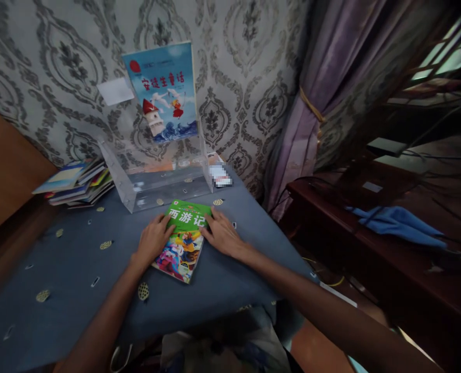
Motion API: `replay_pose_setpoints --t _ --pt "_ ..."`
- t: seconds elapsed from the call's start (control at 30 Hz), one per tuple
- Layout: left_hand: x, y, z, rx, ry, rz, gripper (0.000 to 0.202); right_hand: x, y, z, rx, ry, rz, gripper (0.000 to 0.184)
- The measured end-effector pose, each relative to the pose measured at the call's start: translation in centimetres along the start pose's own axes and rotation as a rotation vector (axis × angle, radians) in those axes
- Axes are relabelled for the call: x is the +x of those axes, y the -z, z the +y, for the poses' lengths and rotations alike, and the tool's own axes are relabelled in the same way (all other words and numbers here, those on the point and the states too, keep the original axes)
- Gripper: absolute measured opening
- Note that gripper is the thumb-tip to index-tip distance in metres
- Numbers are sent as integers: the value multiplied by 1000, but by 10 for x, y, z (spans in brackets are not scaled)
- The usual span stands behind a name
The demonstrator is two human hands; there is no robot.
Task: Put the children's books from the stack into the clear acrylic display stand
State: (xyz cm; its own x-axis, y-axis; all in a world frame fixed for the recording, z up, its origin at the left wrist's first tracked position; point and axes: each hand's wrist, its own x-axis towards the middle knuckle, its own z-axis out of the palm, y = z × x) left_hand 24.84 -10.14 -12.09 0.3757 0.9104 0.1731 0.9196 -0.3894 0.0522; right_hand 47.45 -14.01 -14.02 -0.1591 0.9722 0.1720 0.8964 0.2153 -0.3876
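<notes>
A book with a green and colourful cartoon cover lies face up on the blue tablecloth, slightly turned. My left hand grips its left edge, thumb resting on the cover. On the opposite edge, near the top corner, my right hand holds it with the thumb also over the cover. Just behind the book stands a clear acrylic stand. A blue picture book with a castle and sea on its cover is upright at the stand's back, against the wall.
A stack of books sits at the left by the wall. Right of the stand is a small box-like item, partly blurred out. A purple curtain hangs at the right, beside a dark red cabinet with a blue cloth and cables.
</notes>
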Motion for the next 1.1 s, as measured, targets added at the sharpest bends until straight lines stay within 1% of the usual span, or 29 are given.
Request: replay_pose_setpoints --t 0.1,0.23,0.37,0.47,0.6,0.77,0.83,0.93,1.0,1.1 --pt "-8 5 -1 27 82 -42 32 13 -7 4 29 -11 0 48" --pt "-12 7 12 52 160 -66 32 41 -16 16 76 5 0 46" --pt "-6 3 22 11 191 -70 29 71 -24 27 77 41 21 45" --pt "3 -2 25 -19 186 -55 26 83 -29 31 81 48 69 45" --pt "15 -8 24 -53 184 -43 25 88 -34 36 103 48 109 44" --pt "26 -13 14 -54 163 -47 26 90 -37 45 121 80 141 44" --pt "30 -16 8 -64 151 -8 28 89 -37 46 118 83 134 45" --pt "38 -23 -1 -89 85 69 33 87 -34 44 110 71 110 47" --pt "43 -30 -5 -106 38 78 39 86 -31 42 109 59 102 47" --pt "46 -38 -9 -121 20 60 44 83 -29 39 96 41 90 48"
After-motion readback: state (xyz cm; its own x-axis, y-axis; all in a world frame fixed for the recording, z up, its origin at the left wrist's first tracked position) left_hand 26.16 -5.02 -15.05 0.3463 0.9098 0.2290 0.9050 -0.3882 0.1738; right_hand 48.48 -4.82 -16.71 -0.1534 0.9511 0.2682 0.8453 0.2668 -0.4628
